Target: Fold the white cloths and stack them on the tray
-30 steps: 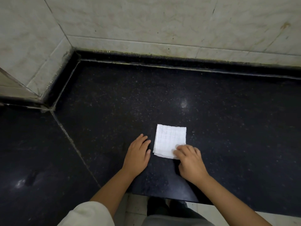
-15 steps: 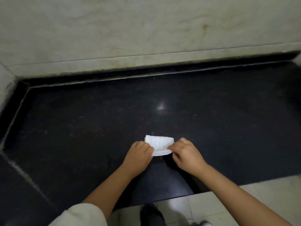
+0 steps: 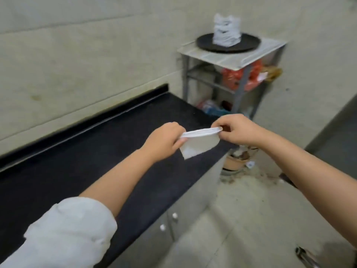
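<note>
While both hands hold it in the air, a folded white cloth point(image 3: 199, 144) hangs above the near end of a black stone counter point(image 3: 92, 151), clear of the surface. The left hand point(image 3: 164, 141) pinches the cloth's left upper corner between thumb and curled fingers; the right hand point(image 3: 237, 130) pinches the opposite corner, so the folded top edge runs taut between the two grips and the rest of the cloth droops below them, its lower corner pointing down toward the counter. A rolled white sleeve point(image 3: 65, 233) covers the left arm near the elbow; the right forearm is bare.

Well beyond the grip, up and to the right, a round dark tray point(image 3: 208, 44) sits on a pale-topped metal stand point(image 3: 231, 59) against the tiled wall point(image 3: 87, 55). A stack of folded white cloths point(image 3: 227, 29) stands on the middle of the tray, blurred by camera motion. Red packages point(image 3: 231, 78) rest on the stand's shelf under the top, with more blurred items lower down.

Directly below the right hand, on the pale floor point(image 3: 241, 209) just past the end of the counter, stands a clay-coloured pot point(image 3: 235, 161) with debris scattered around it. Beneath the counter, below the left forearm, grey cabinet doors carry two small white knobs point(image 3: 174, 215).
</note>
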`<state>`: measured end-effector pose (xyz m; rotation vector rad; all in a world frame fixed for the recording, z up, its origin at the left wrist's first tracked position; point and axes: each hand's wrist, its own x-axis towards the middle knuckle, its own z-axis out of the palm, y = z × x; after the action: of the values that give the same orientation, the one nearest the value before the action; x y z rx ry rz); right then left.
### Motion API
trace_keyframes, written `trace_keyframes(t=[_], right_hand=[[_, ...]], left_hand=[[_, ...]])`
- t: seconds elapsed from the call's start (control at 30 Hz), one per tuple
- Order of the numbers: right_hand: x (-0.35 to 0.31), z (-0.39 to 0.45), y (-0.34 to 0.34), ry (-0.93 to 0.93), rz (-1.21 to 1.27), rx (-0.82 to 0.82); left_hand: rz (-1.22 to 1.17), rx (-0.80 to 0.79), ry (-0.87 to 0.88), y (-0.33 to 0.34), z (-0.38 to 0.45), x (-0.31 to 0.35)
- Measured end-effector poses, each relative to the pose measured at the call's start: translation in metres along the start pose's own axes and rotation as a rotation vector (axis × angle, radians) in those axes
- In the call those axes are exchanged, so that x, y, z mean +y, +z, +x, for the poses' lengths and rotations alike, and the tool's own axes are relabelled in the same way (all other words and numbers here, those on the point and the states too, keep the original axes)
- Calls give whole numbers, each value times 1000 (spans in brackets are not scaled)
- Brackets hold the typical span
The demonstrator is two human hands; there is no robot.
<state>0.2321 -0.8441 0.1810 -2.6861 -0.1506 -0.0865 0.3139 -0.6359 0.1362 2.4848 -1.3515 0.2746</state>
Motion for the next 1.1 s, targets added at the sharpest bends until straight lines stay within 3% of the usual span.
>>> trace_keyframes(t=[0.13, 0.3, 0.47, 0.67, 0.9, 1.1], right_hand=[[75, 5, -78, 81, -40, 95], [157, 50, -154, 67, -140, 138], [236, 135, -224, 40, -176, 179], [312, 271, -301, 51, -14, 144], [361, 411, -357, -78, -33, 294], [407, 532, -350, -171, 127, 384]], left_hand=[[-40, -13, 24, -5, 116, 50], [-34, 16, 29, -3, 245, 66], [-141, 171, -58, 1, 374, 48], [-443, 242, -274, -7, 529, -5], [-170, 480, -422, -28, 650, -62], [2, 571, -539, -9, 723, -112]])
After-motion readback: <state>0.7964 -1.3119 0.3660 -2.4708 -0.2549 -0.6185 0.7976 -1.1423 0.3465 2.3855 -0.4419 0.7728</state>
